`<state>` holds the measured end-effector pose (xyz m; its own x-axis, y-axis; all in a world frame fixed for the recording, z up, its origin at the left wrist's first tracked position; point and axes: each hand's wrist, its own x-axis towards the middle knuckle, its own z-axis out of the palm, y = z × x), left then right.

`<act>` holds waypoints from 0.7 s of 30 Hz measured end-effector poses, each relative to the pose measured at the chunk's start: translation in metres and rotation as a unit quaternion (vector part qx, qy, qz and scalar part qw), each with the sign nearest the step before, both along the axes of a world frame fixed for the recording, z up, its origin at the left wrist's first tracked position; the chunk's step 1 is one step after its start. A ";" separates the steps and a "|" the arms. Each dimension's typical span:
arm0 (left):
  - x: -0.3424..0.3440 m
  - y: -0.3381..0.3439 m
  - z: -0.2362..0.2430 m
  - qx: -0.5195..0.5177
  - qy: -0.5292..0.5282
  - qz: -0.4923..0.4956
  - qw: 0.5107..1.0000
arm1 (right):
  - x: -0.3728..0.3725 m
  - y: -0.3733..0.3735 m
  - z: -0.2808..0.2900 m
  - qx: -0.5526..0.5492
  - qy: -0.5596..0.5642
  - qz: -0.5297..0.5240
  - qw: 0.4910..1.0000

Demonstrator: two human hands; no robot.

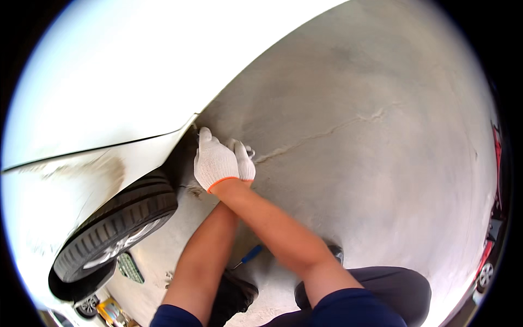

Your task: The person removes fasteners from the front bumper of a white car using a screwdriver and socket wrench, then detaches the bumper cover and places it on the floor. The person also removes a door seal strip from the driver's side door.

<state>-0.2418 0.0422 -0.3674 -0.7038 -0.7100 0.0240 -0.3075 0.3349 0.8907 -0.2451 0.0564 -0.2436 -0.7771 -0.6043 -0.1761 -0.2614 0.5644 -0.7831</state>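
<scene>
My right hand (215, 158), in a white knit glove with an orange cuff, is closed at the lower edge of the white car body (109, 82), beside a seam. My left hand (244, 161), also gloved, is closed just behind and right of it, with my forearms crossed. A small metallic bit shows at the left hand's fingers. What either hand grips is mostly hidden. Below them to the left is a black tyre (111, 226) with a silver rim, under scuffed bodywork.
A blue-handled screwdriver (249, 255) lies on the cracked concrete floor (381, 174) between my feet. A green perforated tray-like item (131, 268) lies by the tyre. A yellow object (111, 310) is at the lower left. Other vehicles show along the far right rim.
</scene>
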 end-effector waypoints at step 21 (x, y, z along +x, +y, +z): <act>0.011 -0.112 0.111 0.397 0.150 -0.036 0.905 | -0.036 0.026 -0.014 -0.193 -0.081 -0.016 0.978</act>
